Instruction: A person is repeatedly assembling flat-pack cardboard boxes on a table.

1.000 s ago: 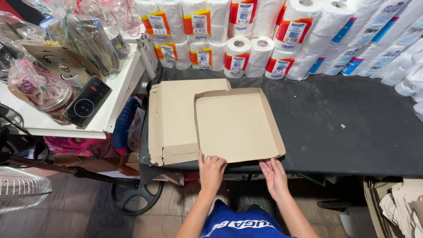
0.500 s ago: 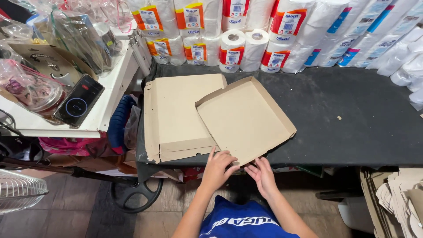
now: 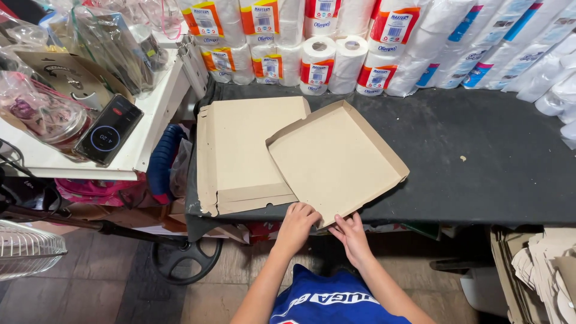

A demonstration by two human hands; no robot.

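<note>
A half-folded brown cardboard box tray (image 3: pixel 336 159) with raised side walls lies turned at an angle on the dark table (image 3: pixel 480 162). It overlaps a stack of flat cardboard blanks (image 3: pixel 246 153) on its left. My left hand (image 3: pixel 298 220) and my right hand (image 3: pixel 350 232) both grip the tray's near corner at the table's front edge, fingers on the cardboard.
Wrapped paper rolls (image 3: pixel 336 42) line the back of the table. To the left stands a white shelf (image 3: pixel 150 126) holding a phone (image 3: pixel 108 136) and plastic-wrapped goods. A wheel-shaped base (image 3: pixel 183 258) is on the floor, and cardboard scraps (image 3: pixel 546 270) lie at lower right.
The cardboard tray has turned clockwise on the table, its near corner now pointing at me. Both hands followed that corner and sit closer together.
</note>
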